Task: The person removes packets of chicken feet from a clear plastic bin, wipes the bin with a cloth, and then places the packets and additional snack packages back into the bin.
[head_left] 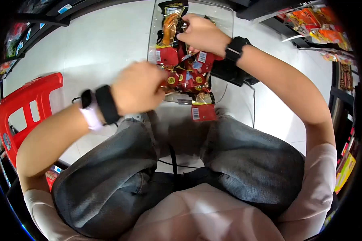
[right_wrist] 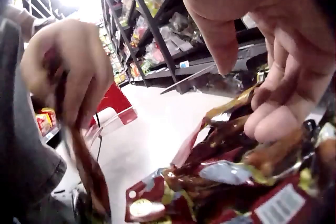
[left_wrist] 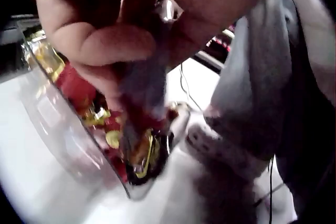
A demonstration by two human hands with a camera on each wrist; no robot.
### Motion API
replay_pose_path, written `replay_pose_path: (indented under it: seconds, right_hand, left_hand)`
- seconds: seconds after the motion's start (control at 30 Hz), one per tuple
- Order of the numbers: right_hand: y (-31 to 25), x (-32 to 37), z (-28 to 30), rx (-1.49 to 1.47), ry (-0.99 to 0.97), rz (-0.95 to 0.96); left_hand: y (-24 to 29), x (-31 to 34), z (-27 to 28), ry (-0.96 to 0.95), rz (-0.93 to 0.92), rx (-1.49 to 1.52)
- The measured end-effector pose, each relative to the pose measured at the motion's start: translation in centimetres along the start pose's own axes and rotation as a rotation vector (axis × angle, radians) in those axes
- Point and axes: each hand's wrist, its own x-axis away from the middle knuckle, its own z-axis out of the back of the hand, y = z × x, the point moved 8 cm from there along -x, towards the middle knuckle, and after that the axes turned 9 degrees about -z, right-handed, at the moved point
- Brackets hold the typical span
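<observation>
A clear plastic bin (head_left: 232,30) holds several shiny snack packets (head_left: 189,78) with red ends, barcodes and brown food inside. My right hand (head_left: 205,36) is over the far part of the pile. In the right wrist view its thumb stands apart from the loosely bent fingers (right_wrist: 270,124), whose tips are right at the packets. At the bin's near left side is my left hand (head_left: 138,86), blurred. It pinches a dark reddish-brown snack packet (right_wrist: 92,176) that hangs below the fingers. One red-ended packet (head_left: 204,112) sticks out past the bin's near edge.
A red plastic stool (head_left: 28,106) stands on the left. Beside the bin's right side lies a black device (head_left: 231,74) with a cable (head_left: 254,106). Shelves of bagged goods (head_left: 315,26) line both sides. My knees are close to the bin's near end.
</observation>
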Motion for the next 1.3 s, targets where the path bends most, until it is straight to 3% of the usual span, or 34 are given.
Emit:
replay_pose_path:
  seconds: [0.07, 0.13, 0.23, 0.27, 0.33, 0.37, 0.43, 0.47, 0.67, 0.73, 0.8, 0.93, 1.0, 1.03, 1.07, 1.13, 1.2, 1.23, 1.3]
  right_hand:
    - [-0.2, 2.3, 1.9, 0.108, 0.068, 0.240]
    - [-0.8, 5.6, 2.6, 0.218, -0.012, 0.375]
    - [-1.0, 10.2, -0.5, 0.526, -0.269, 0.481]
    - [-1.0, 12.0, -2.0, 0.570, -0.362, 0.506]
    - [-0.7, 15.2, -4.9, 0.540, -0.355, 0.631]
    - [0.0, 16.1, -6.4, 0.540, -0.351, 0.627]
    - [0.4, 17.4, -8.3, 0.672, -0.158, 0.768]
    - [0.7, 17.2, -8.8, 0.672, -0.150, 0.763]
    - [0.4, 13.9, -6.9, 0.531, -0.268, 0.585]
    - [-0.8, 12.0, -2.9, 0.266, -0.186, 0.505]
    - [-0.6, 9.7, 0.4, 0.212, -0.263, 0.311]
    - [1.2, 7.2, 6.6, -0.024, -0.339, 0.108]
    - [1.7, 7.2, 9.8, -0.288, -0.187, 0.039]
    - [1.9, 7.5, 10.7, -0.490, -0.191, -0.093]
    - [1.6, 6.9, 12.3, -0.436, -0.052, 0.076]
    - [1.4, 7.1, 13.2, -0.420, 0.013, 0.018]
    - [2.6, 6.3, 11.9, -0.430, 0.026, -0.046]
    - [1.6, 6.2, 11.3, -0.463, 0.087, 0.164]
    - [2.3, 6.0, 10.5, -0.323, 0.084, 0.096]
  left_hand:
    - [-1.9, -0.3, 3.7, 0.039, 0.210, 0.292]
    - [-5.4, 0.1, 5.7, 0.236, 0.311, 0.671]
    - [-8.8, 0.7, 7.2, 0.600, 0.469, 1.035]
    - [-11.0, 0.7, 6.3, 0.549, 0.513, 1.189]
    - [-11.0, 1.1, 5.0, 0.790, 0.700, 1.278]
    - [-11.0, 0.7, 4.3, 0.764, 0.668, 1.336]
    - [-11.5, -0.2, 3.3, 0.657, 0.568, 1.349]
    - [-11.0, -0.8, 3.5, 0.607, 0.461, 1.351]
    - [-8.9, -1.2, 2.9, 0.580, 0.430, 1.400]
    - [-8.3, -0.9, 2.8, 0.493, 0.416, 1.390]
    - [-8.0, -0.5, 2.9, 0.507, 0.365, 1.410]
    - [-7.5, 0.2, 3.0, 0.545, 0.276, 1.543]
    - [-7.5, 0.3, 2.8, 0.557, 0.283, 1.579]
    - [-7.9, 0.3, 2.7, 0.574, 0.283, 1.536]
    - [-8.1, 0.3, 2.6, 0.592, 0.284, 1.493]
    - [-8.1, 0.1, 2.4, 0.634, 0.250, 1.472]
    - [-8.4, -0.1, 1.9, 0.661, 0.331, 1.459]
    - [-7.5, -0.3, 2.4, 0.688, 0.332, 1.393]
    - [-7.3, -1.0, 1.8, 0.637, 0.342, 1.320]
